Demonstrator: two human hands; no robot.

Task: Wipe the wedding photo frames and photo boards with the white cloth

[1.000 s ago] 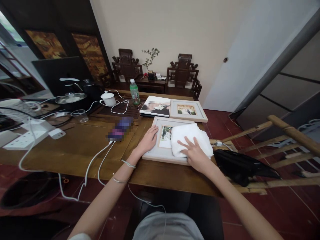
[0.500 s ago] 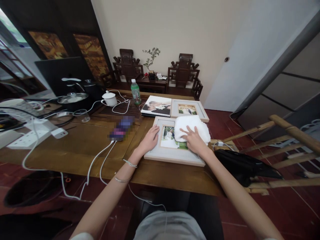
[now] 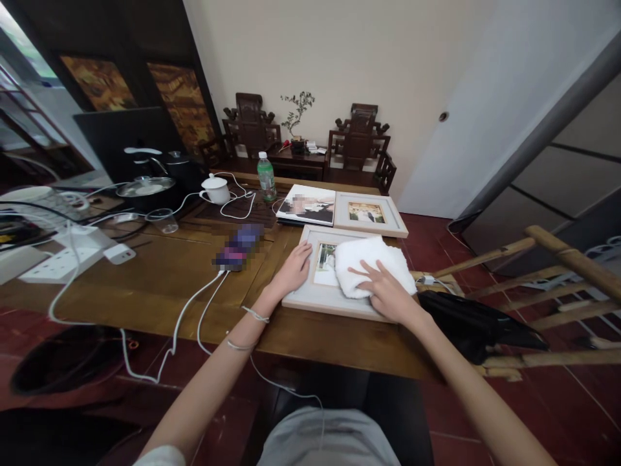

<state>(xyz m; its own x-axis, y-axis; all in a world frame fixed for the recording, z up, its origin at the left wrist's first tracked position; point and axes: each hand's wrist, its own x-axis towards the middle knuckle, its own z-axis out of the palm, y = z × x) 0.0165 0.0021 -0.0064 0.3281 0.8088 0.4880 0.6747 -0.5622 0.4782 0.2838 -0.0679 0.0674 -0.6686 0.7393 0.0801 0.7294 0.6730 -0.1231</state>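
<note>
A picture frame (image 3: 339, 307) with a pale border and light wood edge lies flat near the table's front edge, a photo (image 3: 326, 262) in its middle. My left hand (image 3: 294, 268) grips its left side, fingers over the border and thumb side hidden. On the frame's right half rests a folded white towel (image 3: 392, 255). With fingers spread, my right hand (image 3: 385, 291) presses and holds the towel against the frame. The towel covers the right part of the photo.
Behind lie a second picture frame (image 3: 395, 223) and a white-edged photo panel (image 3: 310, 204). Leftward are a phone (image 3: 239, 247) with white cables, a green-labelled bottle (image 3: 266, 178), a lidded cup (image 3: 216, 191), a plastic cup (image 3: 167, 222) and a power strip (image 3: 68, 262). A bamboo rack (image 3: 572, 259) stands right.
My right hand has slid the towel down and slightly right over the frame, covering more of the photo's lower part. My left hand keeps its place on the frame's left side.
</note>
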